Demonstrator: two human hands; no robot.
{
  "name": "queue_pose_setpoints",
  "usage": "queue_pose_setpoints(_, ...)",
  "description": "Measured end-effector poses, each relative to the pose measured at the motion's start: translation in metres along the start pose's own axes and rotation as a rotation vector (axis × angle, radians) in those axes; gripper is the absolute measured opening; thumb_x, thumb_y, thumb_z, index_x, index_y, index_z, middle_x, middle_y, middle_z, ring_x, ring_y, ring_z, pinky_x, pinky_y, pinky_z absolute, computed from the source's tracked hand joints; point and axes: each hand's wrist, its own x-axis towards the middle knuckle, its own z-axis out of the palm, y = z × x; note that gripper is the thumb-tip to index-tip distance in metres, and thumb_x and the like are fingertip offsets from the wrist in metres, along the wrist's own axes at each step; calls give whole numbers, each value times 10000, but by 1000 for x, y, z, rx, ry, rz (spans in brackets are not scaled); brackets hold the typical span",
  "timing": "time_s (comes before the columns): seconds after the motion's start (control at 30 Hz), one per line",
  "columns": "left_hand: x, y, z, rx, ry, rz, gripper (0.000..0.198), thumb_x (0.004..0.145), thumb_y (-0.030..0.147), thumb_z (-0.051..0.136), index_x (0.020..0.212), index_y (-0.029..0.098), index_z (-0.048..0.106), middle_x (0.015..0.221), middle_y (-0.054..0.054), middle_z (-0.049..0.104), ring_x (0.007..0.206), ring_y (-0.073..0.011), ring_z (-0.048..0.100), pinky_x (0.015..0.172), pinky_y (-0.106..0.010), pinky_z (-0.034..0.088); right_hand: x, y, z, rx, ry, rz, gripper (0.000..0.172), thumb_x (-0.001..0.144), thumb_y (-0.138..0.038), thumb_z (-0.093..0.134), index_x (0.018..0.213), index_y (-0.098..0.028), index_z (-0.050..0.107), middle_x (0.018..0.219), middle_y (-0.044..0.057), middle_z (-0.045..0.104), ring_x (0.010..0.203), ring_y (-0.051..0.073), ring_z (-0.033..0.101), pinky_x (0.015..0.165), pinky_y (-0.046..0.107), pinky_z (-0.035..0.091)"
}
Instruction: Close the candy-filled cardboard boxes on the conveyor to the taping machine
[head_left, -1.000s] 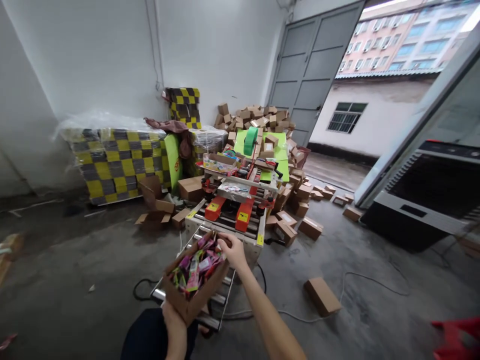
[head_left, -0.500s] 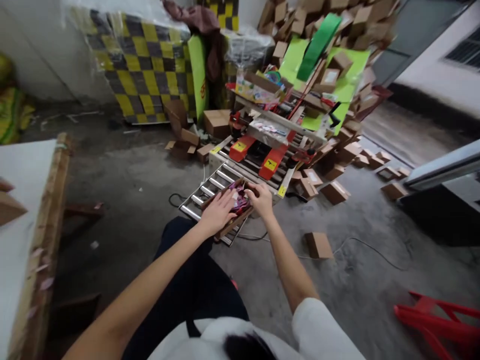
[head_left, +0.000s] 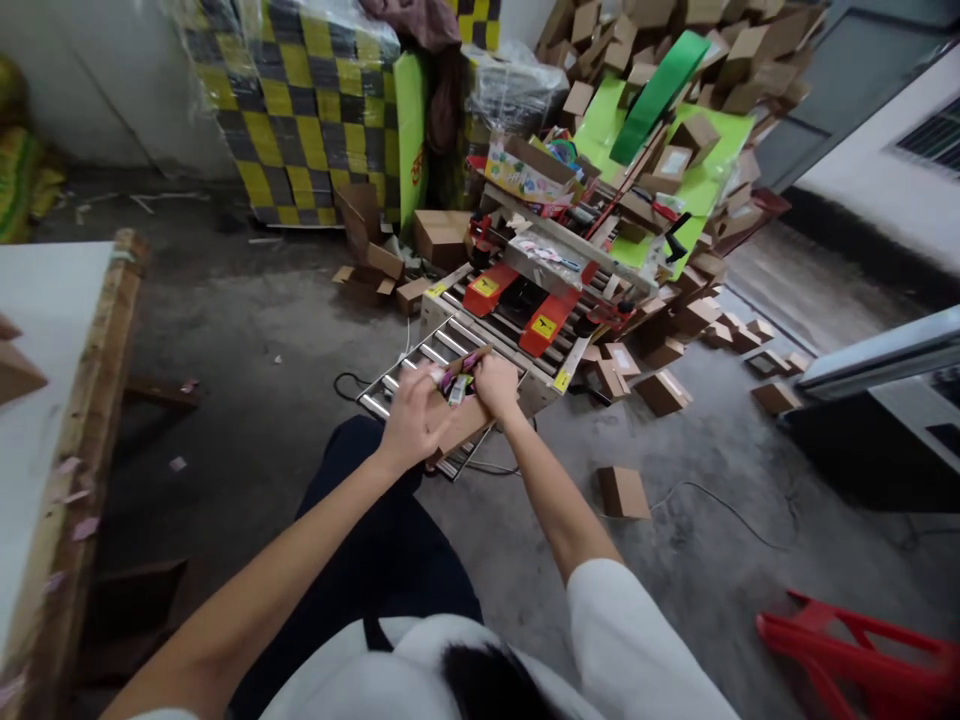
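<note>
A small brown cardboard box [head_left: 466,420] full of colourful packets [head_left: 457,380] rests on the metal rollers [head_left: 420,358] at the near end of a carton sealing machine [head_left: 525,300]. My left hand [head_left: 411,418] lies on the box's left flap and folds it over the packets. My right hand [head_left: 496,382] presses the right flap from the other side. Both arms reach forward over my dark trousers.
A pile of small brown boxes [head_left: 675,100] rises behind the machine, and more lie on the concrete floor [head_left: 621,490]. Yellow and black checkered stacks [head_left: 315,100] stand at the wall. A white table [head_left: 45,330] is at left, a red stool [head_left: 862,660] at lower right.
The box went from my hands down onto the rollers. Both hands then moved onto its flaps and closed them inward. The view tilted down and nearer.
</note>
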Motion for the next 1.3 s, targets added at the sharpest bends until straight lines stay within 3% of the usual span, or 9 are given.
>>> queue_pose_setpoints(0.1,-16,-9,4,80,33,-251,1132,603,486,882,1495,115,292,1524,-257,380,1447,-432,338,1193,-607,288,-3,0,1,14,64,-4,229,1007,-241,494,1028,-87,662,1028,174,649,998,276,582,926,354,384)
queue_pose_setpoints(0.23,-26,-33,22,-171,-45,-446,1014,682,453,835,1487,143,301,1382,-204,541,1272,-340,555,1084,-512,456,-25,0,-3,67,181,-36,293,1034,-217,391,1135,-93,637,1131,173,625,1105,263,546,1026,366,348)
queue_pose_setpoints(0.47,-28,-39,25,-198,24,-416,980,672,447,826,1470,144,346,1433,-191,519,1310,-333,528,1123,-507,417,-57,-14,7,265,128,-290,399,1020,-276,470,1380,-134,569,1306,130,588,1201,216,542,1043,291,404)
queue_pose_setpoints(0.67,-19,-44,14,-121,-55,-426,1030,617,501,843,1469,159,376,1369,-157,584,1252,-344,580,1089,-484,453,-42,-22,11,103,3,-213,242,998,-230,525,1036,-139,746,1072,125,684,1030,251,609,956,348,413)
queue_pose_setpoints(0.8,-12,-55,13,-185,-83,-346,1087,562,507,871,1467,156,382,1470,-178,496,1329,-361,517,1144,-502,400,-35,-25,14,49,-13,-205,218,945,-175,561,817,-128,731,943,129,691,954,252,609,939,380,392)
queue_pose_setpoints(1.0,-14,-67,32,-371,-32,-200,1019,630,534,824,1461,150,377,1470,-174,500,1345,-332,506,1176,-491,369,-51,-19,8,83,133,-196,213,981,-185,491,973,-130,697,1080,140,631,1088,254,547,991,366,402)
queue_pose_setpoints(1.1,-15,-68,35,-357,-45,-227,1048,631,525,826,1482,148,345,1412,-169,550,1283,-330,558,1138,-492,416,-58,-17,6,170,198,-393,213,976,-196,516,1102,-150,681,1223,142,574,1222,260,477,1085,380,375)
queue_pose_setpoints(1.2,-17,-67,31,-319,-66,-253,1032,653,497,818,1493,144,333,1374,-160,583,1246,-326,588,1106,-483,450,-54,-18,8,224,161,-567,231,963,-186,529,1128,-172,689,1212,111,592,1211,250,487,1108,374,374)
queue_pose_setpoints(1.3,-19,-64,27,-288,-77,-240,945,671,460,806,1463,155,390,1375,-146,592,1242,-321,594,1100,-465,459,-41,-19,14,151,62,-456,223,969,-180,504,1022,-158,719,1087,114,640,1074,251,559,1019,361,435)
